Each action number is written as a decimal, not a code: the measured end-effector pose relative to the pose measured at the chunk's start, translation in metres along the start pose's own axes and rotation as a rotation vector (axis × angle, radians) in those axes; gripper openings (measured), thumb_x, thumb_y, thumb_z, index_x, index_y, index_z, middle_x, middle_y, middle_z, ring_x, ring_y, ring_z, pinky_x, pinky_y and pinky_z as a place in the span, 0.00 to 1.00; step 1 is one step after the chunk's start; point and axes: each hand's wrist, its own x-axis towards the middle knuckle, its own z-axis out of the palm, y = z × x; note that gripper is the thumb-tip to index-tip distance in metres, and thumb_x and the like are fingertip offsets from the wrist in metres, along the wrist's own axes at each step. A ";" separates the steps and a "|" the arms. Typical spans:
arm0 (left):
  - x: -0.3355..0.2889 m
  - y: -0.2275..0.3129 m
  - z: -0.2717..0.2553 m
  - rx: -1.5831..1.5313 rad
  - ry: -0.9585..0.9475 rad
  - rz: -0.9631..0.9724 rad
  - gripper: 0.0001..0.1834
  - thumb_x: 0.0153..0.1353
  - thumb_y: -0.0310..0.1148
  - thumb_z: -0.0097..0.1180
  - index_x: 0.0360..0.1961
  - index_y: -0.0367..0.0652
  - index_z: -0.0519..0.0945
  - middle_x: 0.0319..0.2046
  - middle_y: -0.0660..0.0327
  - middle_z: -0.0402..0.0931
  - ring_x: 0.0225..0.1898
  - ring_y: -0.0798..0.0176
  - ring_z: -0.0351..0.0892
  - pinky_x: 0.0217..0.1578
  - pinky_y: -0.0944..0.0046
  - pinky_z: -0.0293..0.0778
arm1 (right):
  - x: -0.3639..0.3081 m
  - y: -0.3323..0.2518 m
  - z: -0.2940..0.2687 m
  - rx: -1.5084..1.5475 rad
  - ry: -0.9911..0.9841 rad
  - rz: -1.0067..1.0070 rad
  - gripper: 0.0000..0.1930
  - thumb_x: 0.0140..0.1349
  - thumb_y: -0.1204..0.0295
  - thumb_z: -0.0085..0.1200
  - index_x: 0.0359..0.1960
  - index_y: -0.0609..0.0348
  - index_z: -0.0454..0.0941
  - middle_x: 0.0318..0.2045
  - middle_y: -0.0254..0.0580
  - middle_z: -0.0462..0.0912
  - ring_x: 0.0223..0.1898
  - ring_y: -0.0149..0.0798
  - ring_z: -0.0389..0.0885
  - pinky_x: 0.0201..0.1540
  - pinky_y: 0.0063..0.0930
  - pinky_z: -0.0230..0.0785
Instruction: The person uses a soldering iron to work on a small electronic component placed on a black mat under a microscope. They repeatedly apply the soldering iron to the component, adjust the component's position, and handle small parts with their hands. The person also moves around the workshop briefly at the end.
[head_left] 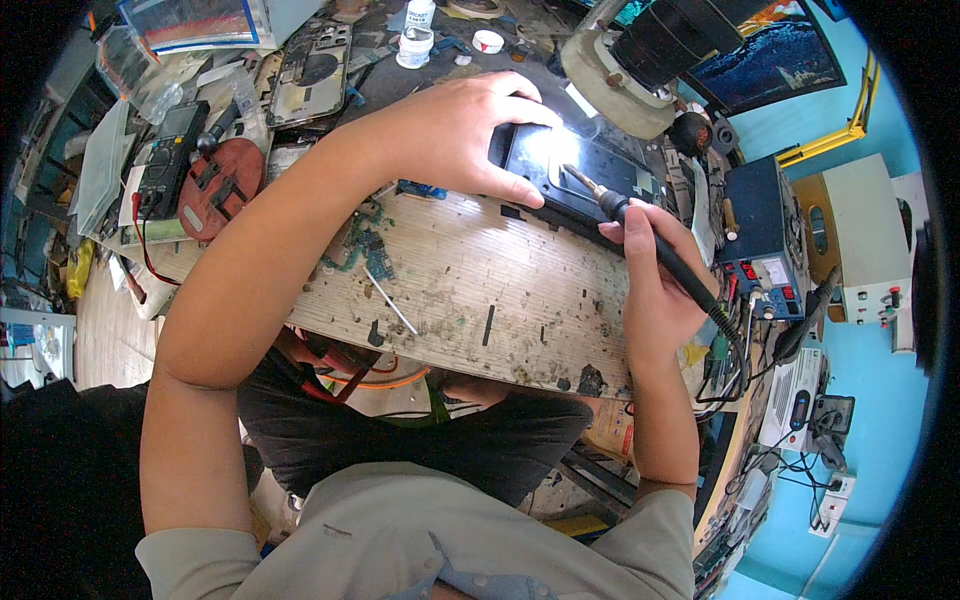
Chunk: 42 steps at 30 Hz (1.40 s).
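Observation:
My left hand (462,132) reaches across the bench and steadies a flat black rectangular device (574,204), its thumb along the near edge and fingers over the far left corner. In my right hand (662,272) is a soldering iron (609,202), held like a pen, with its cable trailing down past the wrist. The iron's tip points left onto the device's top. A bright patch of light washes out that spot, so I cannot tell whether the tip touches.
Left of my arm lie a multimeter (172,150), a red round holder (222,188) and an opened phone housing (312,75). A white jar (414,47) stands behind. A microscope (625,85) looms at the back right, near a blue soldering station (765,235). A white stick (390,300) lies nearer me.

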 end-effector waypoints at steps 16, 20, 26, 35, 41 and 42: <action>-0.001 0.002 -0.002 0.000 -0.011 -0.011 0.44 0.53 0.58 0.81 0.67 0.45 0.84 0.68 0.47 0.77 0.68 0.42 0.79 0.70 0.47 0.74 | 0.035 0.000 -0.012 0.037 0.143 0.002 0.12 0.73 0.74 0.70 0.49 0.73 0.88 0.38 0.49 0.93 0.36 0.36 0.93 0.42 0.26 0.85; -0.001 -0.001 -0.001 0.001 -0.006 -0.003 0.45 0.52 0.58 0.81 0.67 0.45 0.84 0.68 0.48 0.77 0.67 0.42 0.79 0.69 0.47 0.75 | 0.072 0.015 -0.014 0.049 0.071 0.098 0.15 0.73 0.69 0.71 0.50 0.70 0.89 0.37 0.48 0.92 0.35 0.36 0.93 0.40 0.26 0.85; 0.000 0.001 0.000 -0.019 -0.002 -0.004 0.45 0.52 0.59 0.81 0.67 0.45 0.84 0.67 0.48 0.78 0.67 0.43 0.79 0.68 0.48 0.76 | 0.095 0.038 -0.011 0.040 -0.005 0.136 0.15 0.74 0.68 0.70 0.52 0.70 0.89 0.38 0.52 0.93 0.37 0.37 0.94 0.40 0.27 0.86; -0.002 0.004 -0.002 -0.010 -0.005 -0.031 0.45 0.52 0.58 0.82 0.66 0.44 0.84 0.67 0.48 0.77 0.67 0.43 0.79 0.69 0.49 0.74 | 0.105 0.052 -0.003 0.062 -0.010 0.159 0.18 0.73 0.69 0.70 0.54 0.74 0.86 0.39 0.55 0.93 0.40 0.40 0.95 0.42 0.28 0.87; -0.001 0.003 -0.003 -0.029 -0.016 -0.021 0.45 0.52 0.59 0.81 0.67 0.45 0.84 0.67 0.48 0.77 0.67 0.43 0.79 0.68 0.48 0.75 | 0.107 0.056 -0.003 0.049 -0.012 0.170 0.17 0.72 0.70 0.70 0.53 0.75 0.86 0.38 0.55 0.94 0.39 0.40 0.95 0.42 0.29 0.87; 0.000 0.003 -0.003 -0.031 -0.018 -0.019 0.45 0.53 0.59 0.81 0.67 0.45 0.84 0.67 0.48 0.77 0.67 0.43 0.79 0.68 0.48 0.75 | 0.107 0.054 -0.002 0.040 -0.010 0.167 0.17 0.72 0.70 0.70 0.53 0.75 0.86 0.38 0.55 0.94 0.39 0.40 0.95 0.42 0.28 0.87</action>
